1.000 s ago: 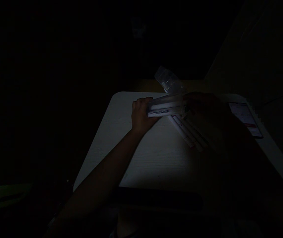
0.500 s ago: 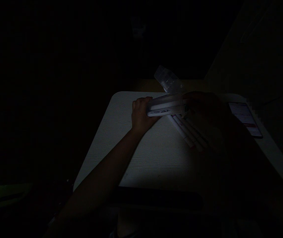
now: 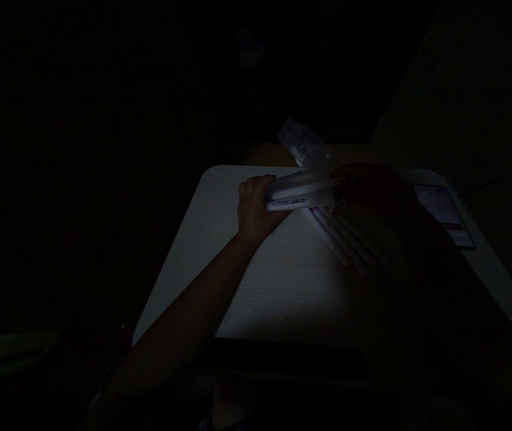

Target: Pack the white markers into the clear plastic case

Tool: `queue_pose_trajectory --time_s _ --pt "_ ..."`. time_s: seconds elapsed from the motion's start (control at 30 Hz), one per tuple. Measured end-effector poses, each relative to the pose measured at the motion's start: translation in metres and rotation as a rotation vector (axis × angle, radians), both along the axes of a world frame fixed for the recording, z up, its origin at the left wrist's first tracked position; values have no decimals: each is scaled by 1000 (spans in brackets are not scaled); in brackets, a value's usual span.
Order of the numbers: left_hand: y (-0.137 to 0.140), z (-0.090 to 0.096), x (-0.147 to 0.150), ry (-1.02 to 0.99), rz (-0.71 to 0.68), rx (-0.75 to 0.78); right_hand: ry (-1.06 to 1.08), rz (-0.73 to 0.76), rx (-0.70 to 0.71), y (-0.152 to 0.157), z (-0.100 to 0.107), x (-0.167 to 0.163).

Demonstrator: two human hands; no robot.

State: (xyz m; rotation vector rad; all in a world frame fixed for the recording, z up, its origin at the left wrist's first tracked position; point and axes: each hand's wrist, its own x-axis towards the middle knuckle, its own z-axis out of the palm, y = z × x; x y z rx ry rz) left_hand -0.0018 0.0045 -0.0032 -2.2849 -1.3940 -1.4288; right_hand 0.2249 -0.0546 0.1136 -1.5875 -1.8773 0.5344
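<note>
The scene is very dark. My left hand (image 3: pixel 256 203) is wrapped round the closed end of a clear plastic case (image 3: pixel 301 190), which lies tilted above the table with white pens or markers visible inside. Its clear flap-like lid (image 3: pixel 305 143) stands open at the far side. At the case's right-hand mouth is my right hand (image 3: pixel 366 185), deep in shadow, fingers curled in at the opening; what they grip is too dark to make out. Several white markers (image 3: pixel 330 236) lie fanned out on the table below the case.
The pale wood-grain table (image 3: pixel 193 245) has rounded far corners. A phone (image 3: pixel 445 216) with a lit screen rests near its right edge. A greenish object (image 3: pixel 14 356) shows dimly at lower left, beyond the table.
The view has grown slightly dimmer. My right hand has shifted slightly at the case's mouth; my left hand and the case have hardly moved.
</note>
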Motion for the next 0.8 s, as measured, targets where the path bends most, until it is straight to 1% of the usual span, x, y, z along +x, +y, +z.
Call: queue_pose_trajectory --time_s 0.13,0.3,0.43,0.53,0.7,0.8 --pt "0 0 0 -8 -11 7 -32 -44 -28 -2 4 -2" --pt "-1 0 0 -23 -27 15 -47 -51 -10 -2 5 -2" --pt "-1 1 1 -18 -6 -12 -61 -52 -21 -2 5 -2" --pt "-2 2 1 -5 8 -10 -77 -84 -46 -2 7 -3" --pt "-2 2 0 -2 -22 -9 -21 -52 -27 -2 5 -3" --pt "-2 1 0 -10 -9 -2 13 -59 -40 -2 3 -3"
